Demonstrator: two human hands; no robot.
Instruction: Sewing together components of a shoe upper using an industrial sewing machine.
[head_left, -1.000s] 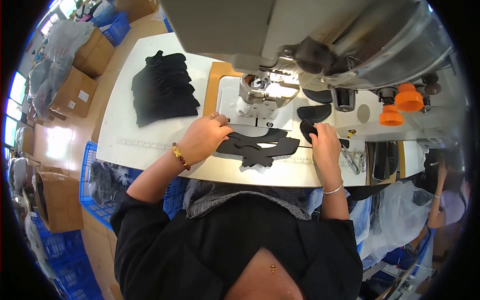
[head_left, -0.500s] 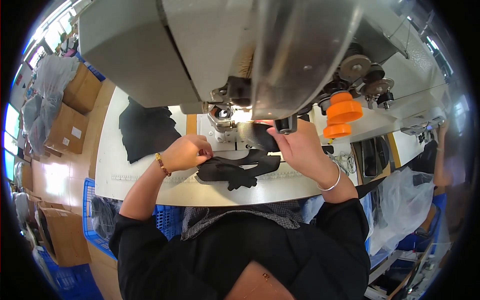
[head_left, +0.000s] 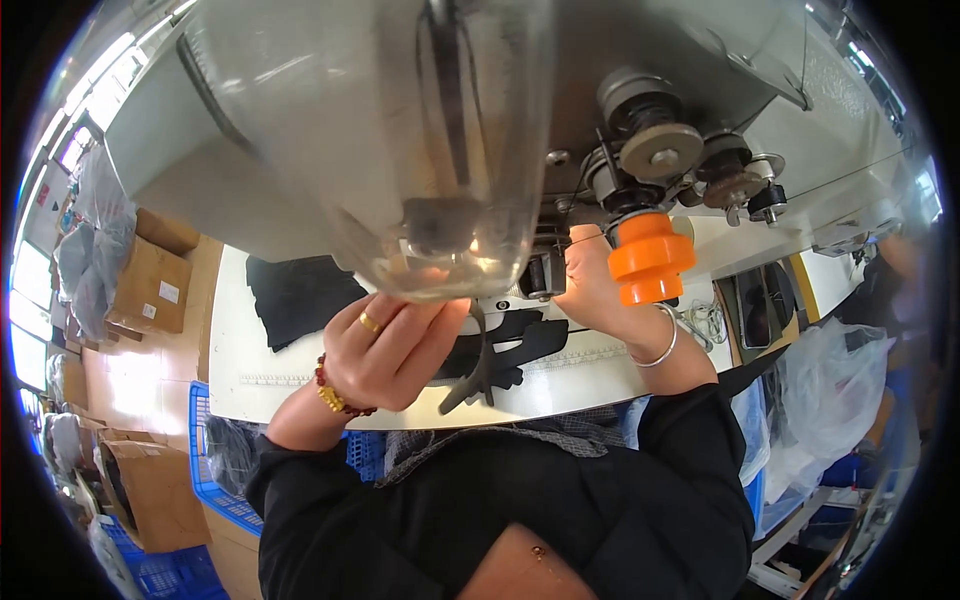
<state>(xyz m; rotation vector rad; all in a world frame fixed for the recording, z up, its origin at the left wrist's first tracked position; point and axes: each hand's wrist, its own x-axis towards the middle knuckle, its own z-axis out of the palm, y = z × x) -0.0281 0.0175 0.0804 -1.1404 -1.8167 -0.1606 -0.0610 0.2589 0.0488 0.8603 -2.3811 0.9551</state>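
Observation:
My left hand [head_left: 395, 350], with a gold ring and a beaded bracelet, is raised in front of the sewing machine [head_left: 230, 170], fingers pinched together. A dark fabric piece [head_left: 478, 370] hangs from its fingertips, which lie partly behind the clear plastic guard [head_left: 370, 200]. Below it, more black cut fabric pieces [head_left: 540, 342] lie on the white table [head_left: 300, 395]. My right hand [head_left: 597, 290] reaches under the machine head beside the orange knob [head_left: 650, 260]. Its fingers are hidden by machine parts, so what they touch does not show.
A stack of black fabric [head_left: 300, 295] lies at the left of the table, a printed ruler strip [head_left: 580, 357] along its front. Metal tension discs [head_left: 660, 150] jut out above my right hand. A blue basket [head_left: 215, 480] stands lower left, cardboard boxes [head_left: 150, 285] beyond, plastic bags [head_left: 825, 400] at right.
My left hand has risen off the table fabric and moved right toward the guard, with a dark piece in its fingers. My right hand has gone farther under the machine head. The view has shifted closer.

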